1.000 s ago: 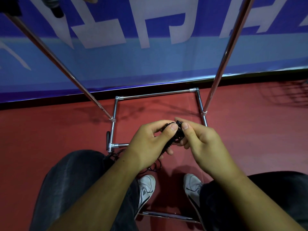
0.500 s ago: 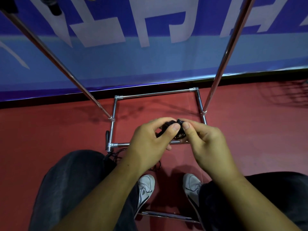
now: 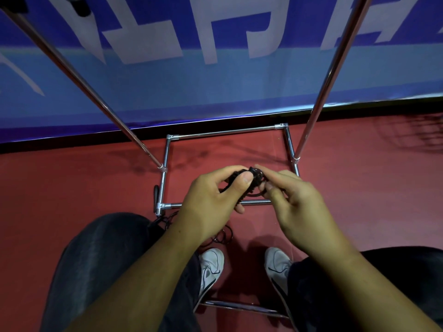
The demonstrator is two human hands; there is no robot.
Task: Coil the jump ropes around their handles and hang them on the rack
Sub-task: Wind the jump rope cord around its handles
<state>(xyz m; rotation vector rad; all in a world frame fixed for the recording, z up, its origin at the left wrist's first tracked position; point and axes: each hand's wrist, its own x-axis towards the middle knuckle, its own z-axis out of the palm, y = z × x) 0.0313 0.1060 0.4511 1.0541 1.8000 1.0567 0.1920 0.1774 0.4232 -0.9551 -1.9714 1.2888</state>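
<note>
both hands pinch black rope above rack base; loose rope coils on floor by shoes.

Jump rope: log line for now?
step: coiling | left hand: grips jump rope | right hand: pinches it | rack: not hung yet

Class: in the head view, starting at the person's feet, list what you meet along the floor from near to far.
White trainers → loose black rope loops → near chrome bar of the rack base → far chrome bar → black skirting strip → blue banner with white characters.
</note>
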